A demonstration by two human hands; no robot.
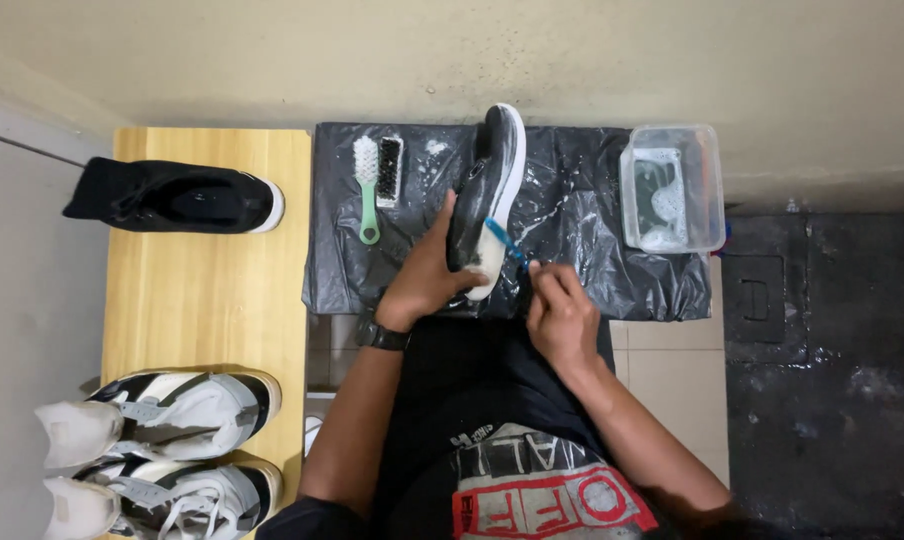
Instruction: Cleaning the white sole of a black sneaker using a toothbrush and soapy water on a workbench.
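The left hand (pixel 427 275) grips a black sneaker (pixel 487 195) with a white sole, tilted on edge over a black plastic sheet (pixel 592 260). The right hand (pixel 562 315) pinches a blue toothbrush (pixel 504 240) against its soapy heel. Scrubbing appears underway; continuing calls for steady, firm support.

Shoe (pixel 487 190) sits mid-sheet (pixel 592 250), two brushes (pixel 377 180) just left of it, tub (pixel 672 188) on the right edge, three more shoes (pixel 172 196) on the tabletop (pixel 207 300) further left.
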